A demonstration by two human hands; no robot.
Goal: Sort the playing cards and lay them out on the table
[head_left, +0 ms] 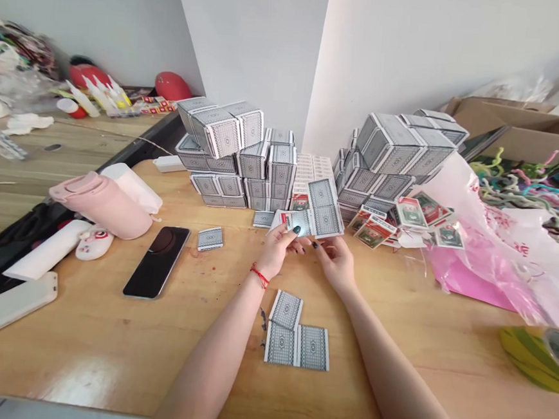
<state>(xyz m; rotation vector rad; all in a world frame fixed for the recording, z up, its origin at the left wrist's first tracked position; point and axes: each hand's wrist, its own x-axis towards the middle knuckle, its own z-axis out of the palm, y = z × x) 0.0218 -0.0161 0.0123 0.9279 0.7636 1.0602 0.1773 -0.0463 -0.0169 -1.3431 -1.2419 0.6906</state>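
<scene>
My left hand (279, 248) and my right hand (336, 260) meet above the middle of the wooden table (104, 344). Together they hold a flat grey patterned card-box blank (325, 207), tilted up towards the wall. The left fingers pinch its lower left flap and the right fingers grip its lower edge. A red string sits on my left wrist. Near my forearms, three small grey card packs (296, 333) lie on the table. Behind my hands stand stacks of finished grey boxes (238, 154).
A second stack of grey boxes (395, 154) stands at the right with loose red and green cards (407, 219). A black phone (157, 261), a pink bottle (103, 202) and white items lie left. A pink plastic bag (488, 265) and cardboard box (518, 128) lie right.
</scene>
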